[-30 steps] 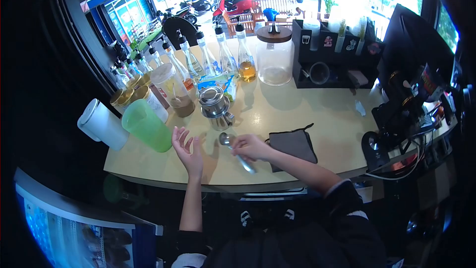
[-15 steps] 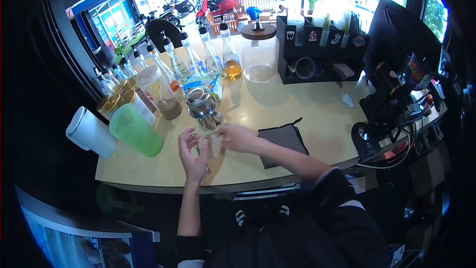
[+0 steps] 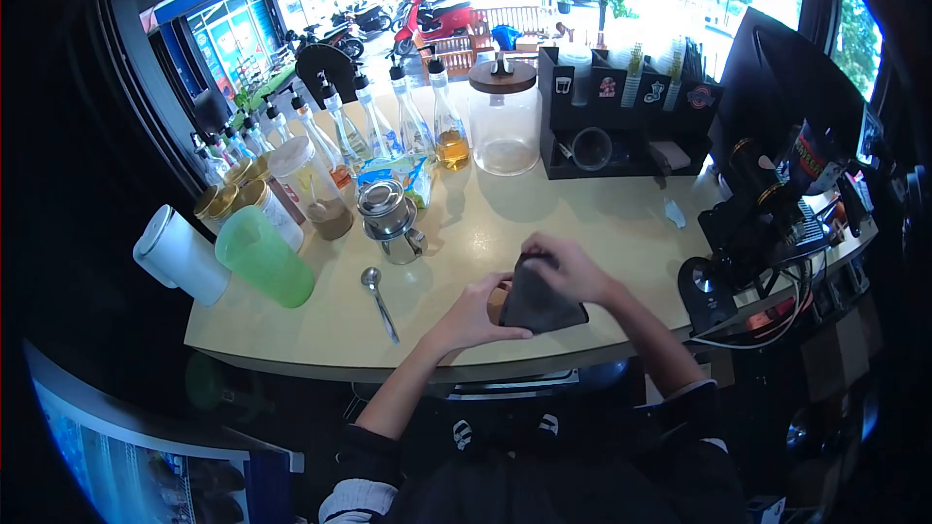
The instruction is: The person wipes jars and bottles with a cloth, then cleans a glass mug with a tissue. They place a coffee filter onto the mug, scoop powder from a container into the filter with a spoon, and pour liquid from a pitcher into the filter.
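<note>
A dark grey cloth is bunched between my two hands near the front of the counter. My left hand grips its left edge, thumb along the near side. From above, my right hand closes its fingers on the cloth's upper part. Left of my hands a metal spoon lies on the counter, bowl pointing away. Behind the spoon stands a metal drip coffee filter, lid on, atop a small metal cup with a handle.
On the left stand a green pitcher, a white jug and a container of brown powder. Several pump bottles, a wooden-lidded glass jar and a black cup organizer line the back. Dark equipment occupies the right.
Both hands have moved right, from in front of the metal cup to the cloth. The cloth, flat before, is now gathered up. The spoon now lies in plain sight.
</note>
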A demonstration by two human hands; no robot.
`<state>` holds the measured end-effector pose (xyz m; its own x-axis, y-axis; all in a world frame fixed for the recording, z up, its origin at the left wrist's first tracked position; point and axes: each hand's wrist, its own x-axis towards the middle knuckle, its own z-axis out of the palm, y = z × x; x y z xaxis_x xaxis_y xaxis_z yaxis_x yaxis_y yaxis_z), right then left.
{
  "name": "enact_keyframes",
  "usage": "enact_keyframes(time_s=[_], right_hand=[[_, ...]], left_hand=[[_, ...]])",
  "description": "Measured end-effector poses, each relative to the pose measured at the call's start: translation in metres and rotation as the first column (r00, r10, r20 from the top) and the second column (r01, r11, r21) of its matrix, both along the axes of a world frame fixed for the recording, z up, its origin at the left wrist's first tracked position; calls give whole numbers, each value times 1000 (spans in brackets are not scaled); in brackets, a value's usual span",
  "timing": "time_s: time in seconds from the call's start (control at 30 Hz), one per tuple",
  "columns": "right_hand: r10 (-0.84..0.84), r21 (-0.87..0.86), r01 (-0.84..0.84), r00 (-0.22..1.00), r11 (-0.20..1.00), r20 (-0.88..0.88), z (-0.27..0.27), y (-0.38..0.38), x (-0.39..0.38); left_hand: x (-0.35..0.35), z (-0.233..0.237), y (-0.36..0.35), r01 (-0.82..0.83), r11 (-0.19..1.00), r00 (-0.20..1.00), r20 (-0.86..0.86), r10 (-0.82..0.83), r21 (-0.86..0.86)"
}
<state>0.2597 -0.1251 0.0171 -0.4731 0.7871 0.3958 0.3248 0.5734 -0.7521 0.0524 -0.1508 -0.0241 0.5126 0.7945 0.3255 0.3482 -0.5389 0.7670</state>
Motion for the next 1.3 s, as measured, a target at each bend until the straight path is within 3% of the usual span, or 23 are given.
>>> enact_keyframes(time_s=[0.03, 0.1, 0.17, 0.2, 0.23, 0.3, 0.37, 0.4, 0.43, 0.5, 0.6, 0.7, 0.77, 0.83, 0.9, 0.97, 1.0, 1.1, 1.17, 1.2, 1.23, 1.27, 1.3], right_hand=[[-1, -4, 1, 1000, 1000, -5, 13, 0, 3], [-40, 105, 48, 997, 993, -73, 45, 5, 9], [-4, 222, 32, 992, 975, -127, 72, 20, 6], [-5, 221, 33, 992, 975, -129, 84, 29, 2], [24, 182, -3, 993, 983, -115, 95, 37, -4], [45, 145, -29, 993, 989, -108, 99, 51, -18], [-327, 510, 164, 911, 845, 249, 80, 72, -33], [-400, 402, 225, 809, 888, 431, 67, 73, -42], [-430, 300, 308, 674, 903, 601, 48, 71, -51], [-458, 282, 368, 599, 886, 657, -37, 64, -72], [-345, 256, 233, 662, 938, 665, -89, 67, -100], [-250, 302, 60, 722, 951, 645, -86, 103, -125], [-274, 371, -17, 643, 929, 715, -84, 110, -116], [-125, 307, -117, 736, 945, 665, -83, 112, -88], [-265, 255, 139, 777, 957, 571, -76, 118, -20], [-474, 268, 394, 666, 879, 575, -81, 124, 61], [-624, 382, 494, 590, 781, 513, -86, 119, 91], [-684, 409, 553, 524, 726, 508, -98, 94, 109], [-351, 166, 316, 730, 934, 587, -60, 51, 79], [-369, 376, 192, 794, 906, 484, -77, 28, 68], [-424, 473, 210, 810, 855, 406, -90, 14, 61], [-149, 155, 67, 774, 986, 615, -75, 5, 70], [-161, 160, 78, 772, 984, 615, -71, 1, 77]], left_hand=[[3, 4, 1, 40, 996, 999, -16, -42, -76], [12, 9, 6, 29, 999, 999, -44, -30, -29], [23, 18, 7, 50, 952, 965, 261, 33, -303], [27, 26, 7, 125, 947, 912, 410, 7, -295], [27, 31, 8, 126, 947, 913, 407, 5, -294], [24, 38, 13, 135, 914, 800, 586, 126, -382], [0, 23, 24, 62, 876, 864, 465, 193, -478], [-15, -2, 29, -261, 944, 913, 265, 309, -202], [-30, -18, 29, -484, 860, 875, 108, 472, 161], [-52, -10, 11, -439, 873, 860, 183, 477, -213], [-63, -11, 1, -437, 877, 867, 166, 470, -199], [-48, -8, 10, -352, 902, 882, 233, 409, -249], [-35, -7, 20, -324, 914, 899, 221, 378, -243], [-25, -9, 27, -233, 958, 939, 218, 266, -167], [-22, -4, 26, -209, 966, 955, 181, 235, -151], [-16, -1, 28, -192, 966, 967, 135, 217, -173], [-7, 0, 31, -181, 967, 969, 138, 206, -178], [37, 11, 46, -92, 989, 987, 121, 106, -118], [88, 22, 61, 42, 999, 994, 104, -43, 14], [116, 23, 71, 92, 995, 989, 108, -96, 41], [147, 22, 82, 139, 988, 983, 110, -145, 66], [177, 28, 94, 185, 977, 980, 52, -191, 108], [206, 31, 106, 231, 962, 973, -10, -232, 148]])
